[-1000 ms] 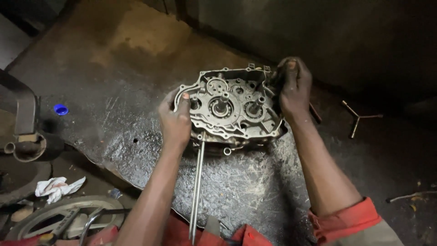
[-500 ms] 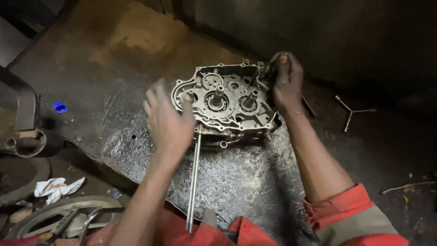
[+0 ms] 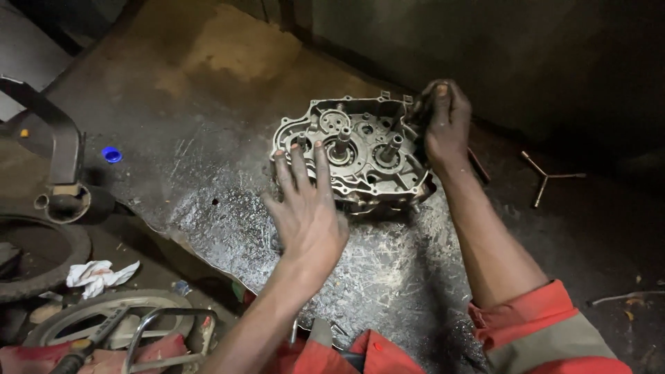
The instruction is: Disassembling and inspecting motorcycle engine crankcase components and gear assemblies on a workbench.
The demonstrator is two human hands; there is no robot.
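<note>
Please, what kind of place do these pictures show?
Probably a motorcycle repair workshop: an engine crankcase half lies on an oily metal sheet, a three-armed wrench lies to the right, and a wheel rests at lower left.

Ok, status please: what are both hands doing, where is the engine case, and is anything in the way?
Left hand open, fingers spread over engine crankcase. Right hand grips its far right edge. Crankcase flat on metal sheet. Y-shaped wrench lies apart, right side.

The left hand [image 3: 308, 215] covers the near-left edge of the engine case [image 3: 360, 156]; the right hand [image 3: 447, 125] hides its far-right corner.
</note>
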